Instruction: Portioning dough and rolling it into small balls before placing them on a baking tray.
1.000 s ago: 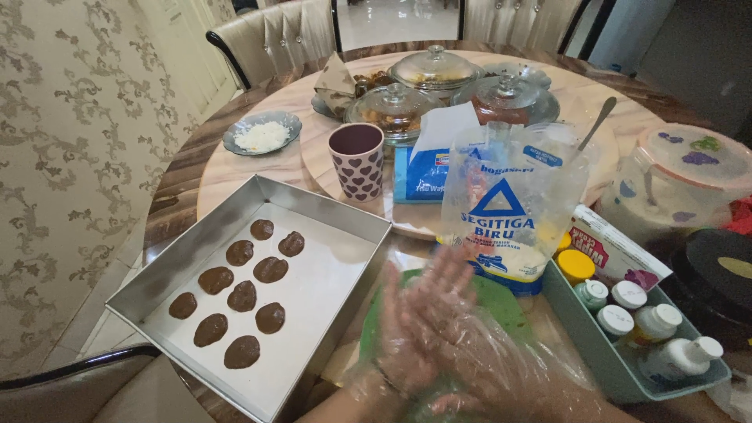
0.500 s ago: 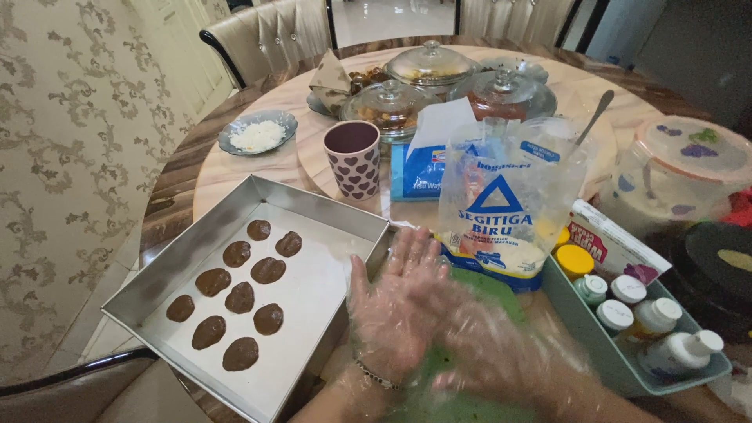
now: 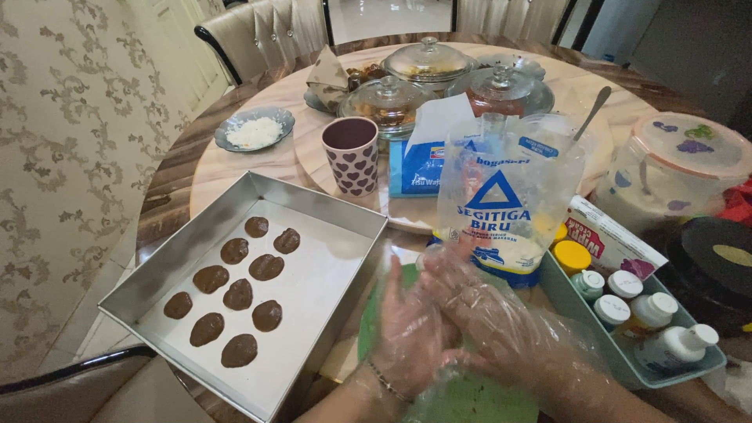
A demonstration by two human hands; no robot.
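Observation:
My left hand (image 3: pixel 411 329) and my right hand (image 3: pixel 489 313), both in clear plastic gloves, are pressed palm to palm over a green mat (image 3: pixel 470 399) at the table's near edge. Their fingers are stretched out, and whatever lies between the palms is hidden. Just left of them stands a rectangular metal baking tray (image 3: pixel 313 205) with several flat brown dough pieces (image 3: pixel 239 294) laid in rows on its left half. A clear bag of flour (image 3: pixel 501 211) stands upright just beyond my hands.
A heart-patterned cup (image 3: pixel 351 157), a small dish of white shreds (image 3: pixel 254 129), a blue packet (image 3: pixel 419 168) and glass-lidded dishes (image 3: pixel 429 63) fill the far side. At the right are a teal tray of small bottles (image 3: pixel 627 368) and a lidded plastic tub (image 3: pixel 677 168).
My hands have slid against each other, the left one moving forward and to the left toward the tray's edge. The tray, bag and other things have not moved.

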